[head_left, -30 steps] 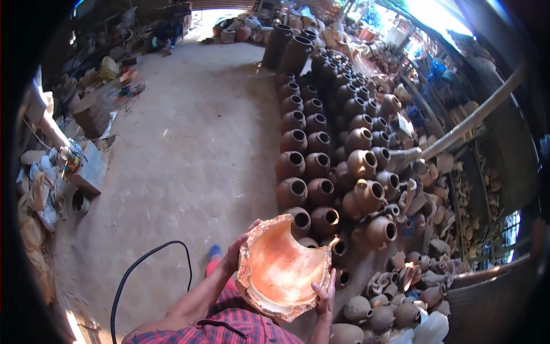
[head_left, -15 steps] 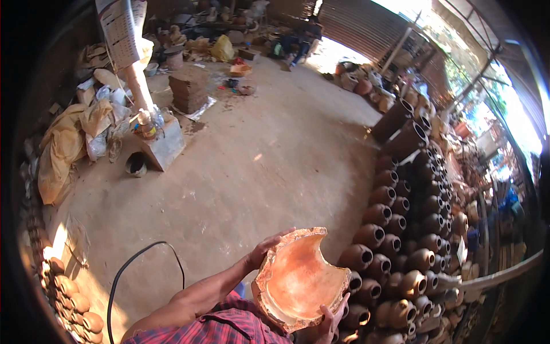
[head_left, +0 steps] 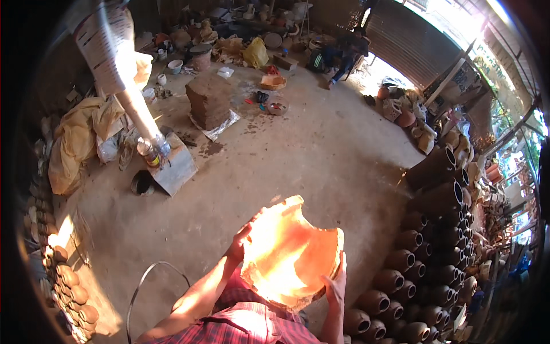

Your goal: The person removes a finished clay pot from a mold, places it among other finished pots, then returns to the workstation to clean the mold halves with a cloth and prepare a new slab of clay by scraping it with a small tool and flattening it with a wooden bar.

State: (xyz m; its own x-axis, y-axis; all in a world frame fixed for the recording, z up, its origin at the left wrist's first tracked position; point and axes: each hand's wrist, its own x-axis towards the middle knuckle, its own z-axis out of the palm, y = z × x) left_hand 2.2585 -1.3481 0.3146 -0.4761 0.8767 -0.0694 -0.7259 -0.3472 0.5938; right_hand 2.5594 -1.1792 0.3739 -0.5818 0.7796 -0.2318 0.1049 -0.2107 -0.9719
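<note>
Head view: left hand (head_left: 239, 241) and right hand (head_left: 337, 285) clamp the broken pot (head_left: 293, 252), sunlit more brightly than before.

between hands (head_left: 240, 239) (head_left: 336, 285): broken vessel (head_left: 286, 252) | ahead: open floor (head_left: 309, 160) | right: packed jars (head_left: 438, 294) | left: pole (head_left: 140, 117), grey block (head_left: 179, 172)

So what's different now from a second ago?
The view turned left, so the rows of jars slid right in the picture and the brown block moved further in from the left. Bright light now falls inside the broken pot. Nothing was let go: the left hand and right hand still hold the pot at its sides.
</note>
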